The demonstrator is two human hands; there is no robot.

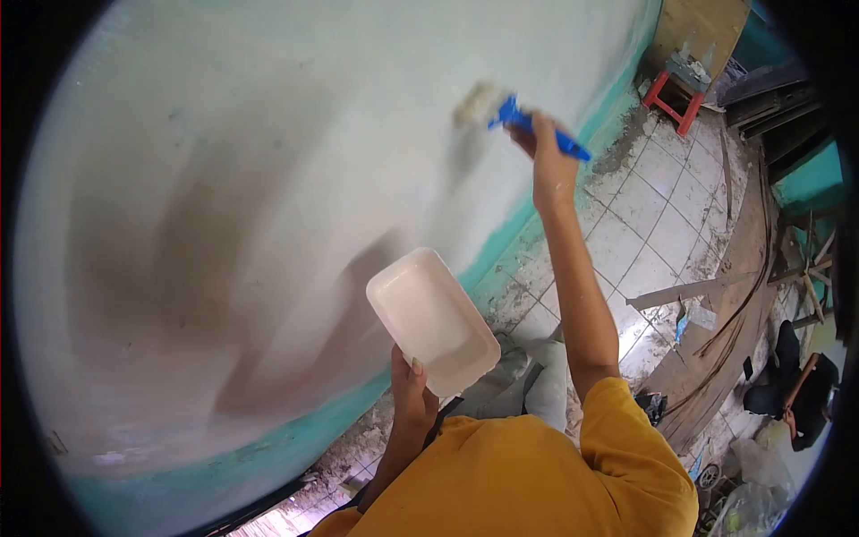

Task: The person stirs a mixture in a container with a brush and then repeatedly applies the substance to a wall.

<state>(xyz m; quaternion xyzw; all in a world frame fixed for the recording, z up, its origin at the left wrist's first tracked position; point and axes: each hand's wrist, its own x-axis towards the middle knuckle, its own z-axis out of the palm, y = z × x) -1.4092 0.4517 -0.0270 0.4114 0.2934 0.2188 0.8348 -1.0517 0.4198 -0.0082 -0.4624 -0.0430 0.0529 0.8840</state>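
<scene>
Right hand (553, 170) closed round the blue handle of the brush (510, 114), arm raised, bristles pressed to the pale wall (268, 179); the grip seems to be set for steady strokes. Left hand (412, 394) clamps one end of the white tray (434, 318), held up near the wall below the brush, probably for short reloading reach. Tiled floor (644, 215) beneath is littered with debris.

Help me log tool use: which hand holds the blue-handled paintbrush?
The right hand, raised at the whitish wall, grips the paintbrush; the left hand holds a white rectangular plastic tray.
</scene>
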